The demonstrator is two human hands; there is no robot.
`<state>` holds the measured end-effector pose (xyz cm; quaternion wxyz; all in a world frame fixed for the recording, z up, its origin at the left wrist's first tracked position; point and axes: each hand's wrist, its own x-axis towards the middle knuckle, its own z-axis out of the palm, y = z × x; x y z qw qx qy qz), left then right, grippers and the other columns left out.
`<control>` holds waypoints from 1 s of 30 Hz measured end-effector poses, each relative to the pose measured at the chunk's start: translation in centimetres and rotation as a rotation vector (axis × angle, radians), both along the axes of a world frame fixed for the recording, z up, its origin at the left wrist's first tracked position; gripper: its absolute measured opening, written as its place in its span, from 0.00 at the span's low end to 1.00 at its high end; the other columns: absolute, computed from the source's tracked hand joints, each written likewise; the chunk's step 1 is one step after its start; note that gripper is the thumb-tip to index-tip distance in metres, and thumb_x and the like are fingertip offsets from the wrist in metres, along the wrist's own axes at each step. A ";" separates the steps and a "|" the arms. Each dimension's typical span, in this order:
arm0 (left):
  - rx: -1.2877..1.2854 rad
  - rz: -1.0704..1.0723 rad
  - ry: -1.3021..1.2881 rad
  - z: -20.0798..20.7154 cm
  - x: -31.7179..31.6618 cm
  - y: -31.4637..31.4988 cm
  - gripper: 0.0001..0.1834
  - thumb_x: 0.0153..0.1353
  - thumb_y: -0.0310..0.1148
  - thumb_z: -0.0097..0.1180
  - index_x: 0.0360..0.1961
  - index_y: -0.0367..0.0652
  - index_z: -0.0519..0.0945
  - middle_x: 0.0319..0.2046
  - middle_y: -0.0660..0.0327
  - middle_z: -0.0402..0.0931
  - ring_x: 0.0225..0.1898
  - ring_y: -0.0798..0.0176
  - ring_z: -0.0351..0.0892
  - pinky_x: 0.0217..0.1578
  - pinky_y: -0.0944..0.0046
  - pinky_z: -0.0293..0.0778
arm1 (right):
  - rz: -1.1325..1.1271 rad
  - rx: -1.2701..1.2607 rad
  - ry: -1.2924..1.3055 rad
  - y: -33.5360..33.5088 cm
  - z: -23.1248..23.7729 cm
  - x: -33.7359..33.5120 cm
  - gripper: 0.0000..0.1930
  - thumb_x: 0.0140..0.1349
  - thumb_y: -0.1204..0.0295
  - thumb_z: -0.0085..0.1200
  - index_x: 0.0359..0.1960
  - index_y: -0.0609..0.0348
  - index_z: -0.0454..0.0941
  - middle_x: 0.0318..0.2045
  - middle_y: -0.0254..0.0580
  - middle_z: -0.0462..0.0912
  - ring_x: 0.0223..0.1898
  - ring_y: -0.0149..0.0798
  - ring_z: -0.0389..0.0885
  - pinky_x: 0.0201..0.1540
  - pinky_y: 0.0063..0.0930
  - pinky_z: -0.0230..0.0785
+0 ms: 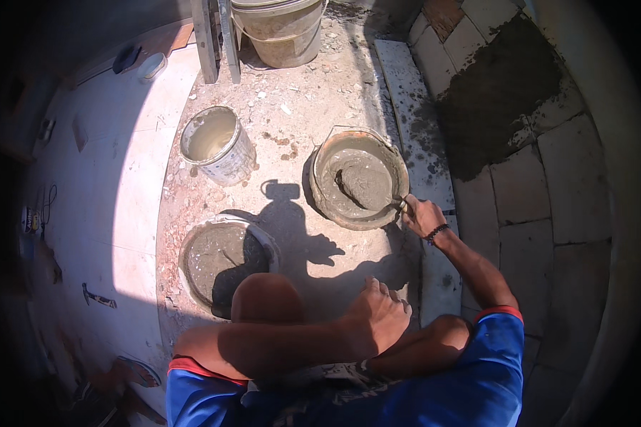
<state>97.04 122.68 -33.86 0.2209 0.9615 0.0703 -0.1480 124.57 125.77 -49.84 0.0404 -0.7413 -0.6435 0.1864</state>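
Observation:
My right hand is closed round the handle of a trowel at the right rim of a round mortar bucket. The trowel's blade reaches inside and cannot be told apart from the mortar. Grey wet mortar lies heaped in this bucket, with a dark hollow at its left. My left hand rests over my bent knees, its fingers loosely bent and slightly apart, with nothing seen in them. Left of my knee stands a second bucket, full of grey mortar and partly in shadow.
A pail of cloudy liquid stands farther left. At the back are a large lidded bucket and wooden legs. Tiles, partly smeared with dark mortar, line the right wall. A hammer lies on the pale floor left.

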 end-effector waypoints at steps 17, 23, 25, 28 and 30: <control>0.026 -0.107 0.098 0.0 0.5 -0.1 0.24 0.65 0.41 0.50 0.59 0.42 0.70 0.45 0.49 0.77 0.49 0.48 0.76 0.52 0.49 0.66 | 0.020 0.180 0.550 -1.6 21.2 -1.9 0.19 0.51 0.69 0.67 0.39 0.63 0.73 0.27 0.49 0.80 0.29 0.40 0.79 0.33 0.36 0.68; 0.007 -0.093 0.113 0.1 1.1 -0.1 0.24 0.64 0.42 0.51 0.59 0.42 0.69 0.46 0.48 0.76 0.50 0.47 0.76 0.53 0.48 0.65 | -0.339 -0.007 1.097 -3.6 19.0 3.5 0.09 0.59 0.69 0.63 0.35 0.61 0.78 0.24 0.31 0.77 0.20 0.23 0.71 0.23 0.20 0.65; -0.001 -0.094 0.123 -0.1 1.1 -0.4 0.24 0.65 0.42 0.51 0.59 0.42 0.69 0.47 0.47 0.76 0.50 0.47 0.76 0.53 0.48 0.65 | -0.603 0.045 0.729 -4.9 15.7 10.0 0.10 0.61 0.66 0.59 0.32 0.61 0.77 0.18 0.32 0.74 0.18 0.26 0.70 0.22 0.23 0.64; 0.043 -0.091 0.106 0.4 1.0 -1.1 0.25 0.63 0.41 0.52 0.59 0.42 0.70 0.45 0.47 0.77 0.49 0.46 0.77 0.52 0.48 0.66 | -0.851 0.508 0.128 -10.1 16.4 20.1 0.11 0.61 0.67 0.53 0.34 0.65 0.76 0.25 0.40 0.76 0.28 0.37 0.73 0.33 0.38 0.66; -0.005 -0.080 0.048 -0.1 0.7 -0.7 0.24 0.62 0.39 0.52 0.57 0.41 0.71 0.43 0.47 0.78 0.47 0.46 0.78 0.52 0.48 0.67 | -0.588 0.816 -0.333 -11.9 17.3 23.3 0.13 0.61 0.66 0.53 0.40 0.65 0.76 0.28 0.45 0.77 0.32 0.38 0.75 0.35 0.37 0.67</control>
